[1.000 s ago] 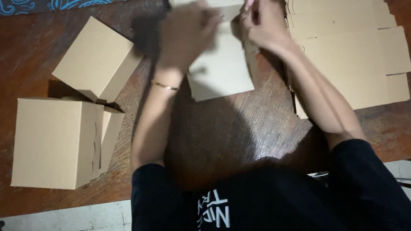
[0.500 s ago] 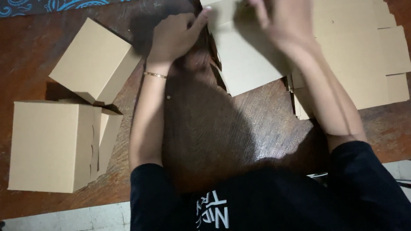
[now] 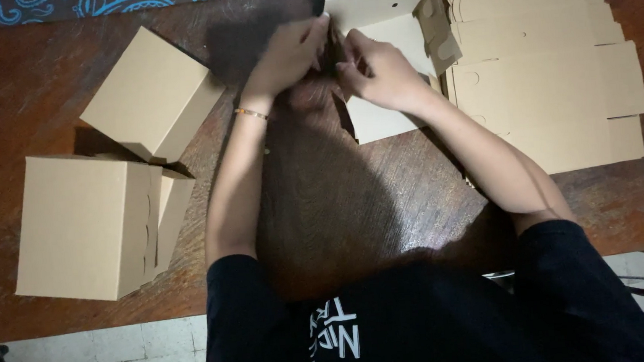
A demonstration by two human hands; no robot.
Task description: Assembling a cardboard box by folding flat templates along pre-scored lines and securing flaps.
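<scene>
Cardboard blank (image 3: 385, 61) gripped; flat stack (image 3: 551, 71) right, boxes (image 3: 107, 175) left.

- Two folded boxes (image 3: 108, 182) block the frame's left.
- A flat cardboard stack (image 3: 551, 71) fills the upper right.
- Bare tabletop (image 3: 324, 204) lies open between the forearms, centre frame.

The scene is dim and warm, with light that seems to come from above and behind the person. A wide dark shadow of head and body lies on the bench (image 3: 324, 204) between the arms. The pale cardboard sheets (image 3: 553, 101) at the right are the brightest part, without glare. The left hand (image 3: 289, 53) is a little blurred at the fingers. The two boxes (image 3: 88, 222) look sharp, and the corners are darker.
</scene>
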